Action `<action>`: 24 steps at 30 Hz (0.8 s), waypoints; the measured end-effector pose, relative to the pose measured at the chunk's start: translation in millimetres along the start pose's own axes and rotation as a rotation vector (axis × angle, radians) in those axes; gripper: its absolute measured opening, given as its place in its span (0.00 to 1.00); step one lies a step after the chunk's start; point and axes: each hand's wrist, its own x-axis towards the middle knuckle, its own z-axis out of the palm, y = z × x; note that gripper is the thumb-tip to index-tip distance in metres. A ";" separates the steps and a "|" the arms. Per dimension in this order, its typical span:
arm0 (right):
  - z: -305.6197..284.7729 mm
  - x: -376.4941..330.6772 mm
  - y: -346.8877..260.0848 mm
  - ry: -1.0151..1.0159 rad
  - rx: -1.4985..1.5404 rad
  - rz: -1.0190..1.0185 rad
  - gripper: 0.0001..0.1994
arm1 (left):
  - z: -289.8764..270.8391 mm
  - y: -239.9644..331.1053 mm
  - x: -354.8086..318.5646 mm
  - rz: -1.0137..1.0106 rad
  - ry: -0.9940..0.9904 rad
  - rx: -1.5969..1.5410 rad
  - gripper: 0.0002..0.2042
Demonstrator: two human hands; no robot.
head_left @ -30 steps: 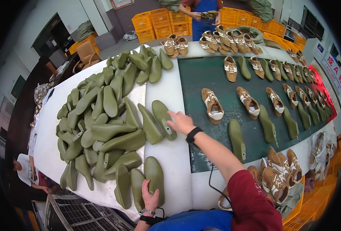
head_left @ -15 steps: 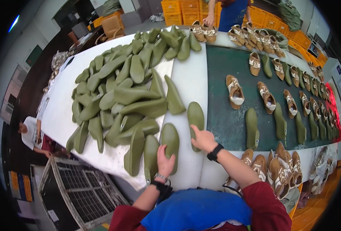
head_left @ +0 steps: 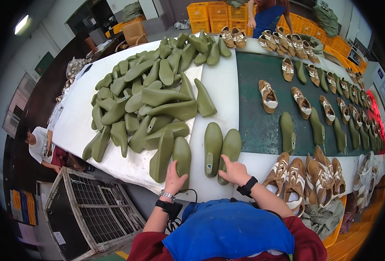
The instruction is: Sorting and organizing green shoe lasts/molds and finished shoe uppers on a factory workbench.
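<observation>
My left hand (head_left: 173, 179) is closed around the near end of a green shoe last (head_left: 182, 153) at the edge of the pile. My right hand (head_left: 235, 171) grips the near end of another green last (head_left: 231, 143), its thumb along the left side. Between my hands a third last (head_left: 213, 145) lies beside the right-hand one, with a small round hole showing at its near end. Both hands hide the near ends of the lasts they hold. All three lasts lie with their wide ends pointing away from me.
A heap of green lasts (head_left: 157, 108) covers the white table (head_left: 73, 130) on the left. On the right, a dark green board (head_left: 257, 135) carries rows of brown-and-white shoes (head_left: 268, 96) and lasts. More shoes (head_left: 283, 174) stand near my right arm. A wire-mesh rack (head_left: 99, 213) stands at lower left; co-workers are nearby.
My left hand has let go of one last and taken hold of the one to its left. My right hand has drawn its last nearer, beside the released one. The view has shifted.
</observation>
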 end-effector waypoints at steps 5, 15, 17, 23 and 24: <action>-2.8 -3.6 -2.6 -0.032 -0.021 0.029 0.38 | 30.8 4.2 15.9 -0.029 -0.169 -0.157 0.36; -11.1 -2.8 15.4 -0.052 -0.031 0.146 0.42 | 35.2 29.9 72.8 0.134 0.000 -0.097 0.35; -8.9 -3.8 17.9 -0.040 -0.030 0.159 0.42 | -1.6 5.8 77.4 0.222 0.167 0.177 0.34; -11.0 -1.2 11.9 -0.049 -0.012 0.144 0.38 | -24.8 -112.1 49.6 -0.380 -0.130 0.201 0.45; -10.8 0.8 15.1 -0.050 -0.013 0.156 0.36 | -20.1 -90.0 48.6 -0.407 -0.143 0.205 0.44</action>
